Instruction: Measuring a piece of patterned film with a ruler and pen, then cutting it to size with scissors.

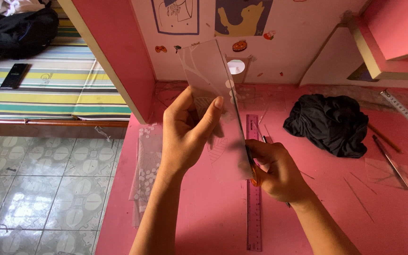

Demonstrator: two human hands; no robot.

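Pink desk point(213, 222) stood beside a striped bed point(48, 89) and tiled floor point(34, 189). Left hand point(185, 134) held a clear patterned plastic sheet point(208, 75) upright above the desk, grip closed on it. Right hand point(275, 170) had its grip closed on scissors point(249, 158), blades in the sheet's lower edge. Pink ruler point(253, 212) lay beneath; black cloth point(329, 123) lay further right.

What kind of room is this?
Probably a bedroom with a craft desk. A striped mattress lies beside the pink desk, stickers dot the wall, and the hands hold a clear sheet and scissors over a ruler.
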